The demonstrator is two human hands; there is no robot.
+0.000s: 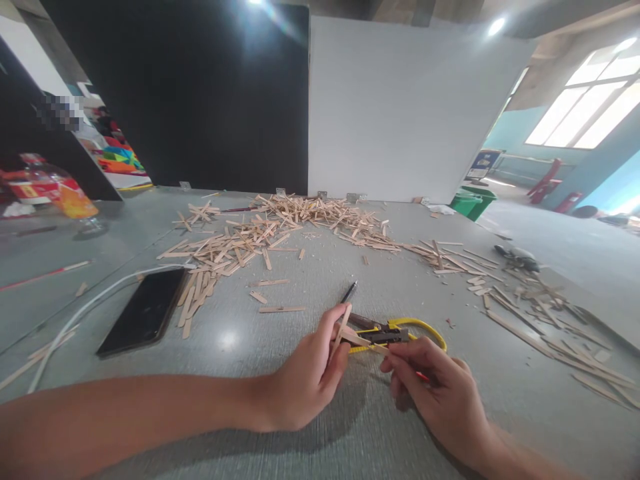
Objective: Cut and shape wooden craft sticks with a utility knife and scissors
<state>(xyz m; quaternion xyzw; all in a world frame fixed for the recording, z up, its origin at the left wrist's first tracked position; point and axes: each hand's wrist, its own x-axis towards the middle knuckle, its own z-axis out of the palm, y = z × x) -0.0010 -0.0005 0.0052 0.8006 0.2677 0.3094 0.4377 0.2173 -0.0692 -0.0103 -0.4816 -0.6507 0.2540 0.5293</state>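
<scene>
My left hand (313, 373) is closed on short, flat wooden craft sticks (343, 323), one pointing up past the fingertips and another slanting toward the right. The fingers of my right hand (435, 387) pinch the right end of a thin wooden strip (379, 349) between the two hands. How the pieces meet is partly hidden by the fingers. Just behind both hands lies a yellow and dark tool (425, 328) with a looped handle; its kind is unclear. A dark pen (350, 291) sticks out beyond my left fingers. Something small and red shows under my right hand.
A large heap of craft sticks (300, 217) spreads along the board at the back. Longer strips and scraps (530, 333) lie at the right. On the left are a phone (145, 312), a white cable (80, 317) and a bottle (75, 197). A green bin (473, 202) stands beyond the table.
</scene>
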